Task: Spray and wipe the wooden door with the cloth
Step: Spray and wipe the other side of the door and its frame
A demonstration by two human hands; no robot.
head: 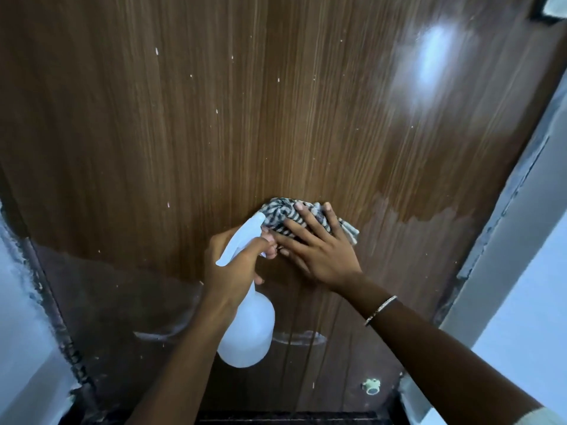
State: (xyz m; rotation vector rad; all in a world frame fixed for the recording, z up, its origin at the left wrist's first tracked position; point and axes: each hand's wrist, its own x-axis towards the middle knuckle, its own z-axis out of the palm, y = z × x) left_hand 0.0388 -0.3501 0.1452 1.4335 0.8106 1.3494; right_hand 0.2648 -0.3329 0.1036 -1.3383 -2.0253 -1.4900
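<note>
Woodgrain fills almost the whole frame: the wooden door (214, 133), brown and glossy, seen close and from slightly above, with small pale specks scattered over its upper half. At the centre, a striped black-and-white cloth (276, 214) is bunched against the door surface. The right hand (319, 253) lies flat on it, fingers straight and spread, pressing the cloth to the wood, probably so the whole palm can drive a wide wiping stroke. Just right of the cloth a paler patch with a ragged edge looks like moisture on the panel.

Touching the cloth from the lower left, the left hand (230, 271) is wrapped round the neck of a white spray bottle (248, 326), fingers curled at the trigger. The nozzle points up toward the cloth and the bottle body hangs below the hand. Keeping it this close likely lets spraying and wiping alternate without putting anything down. The two hands are together, fingertips nearly meeting.

A thin bracelet (380, 309) circles the right wrist. A bright glare (435, 56) shines at the upper right of the door. A small white fitting (371, 386) sits low on the panel, at the lower right. A pale wall (521, 302) runs down the right edge of the frame
</note>
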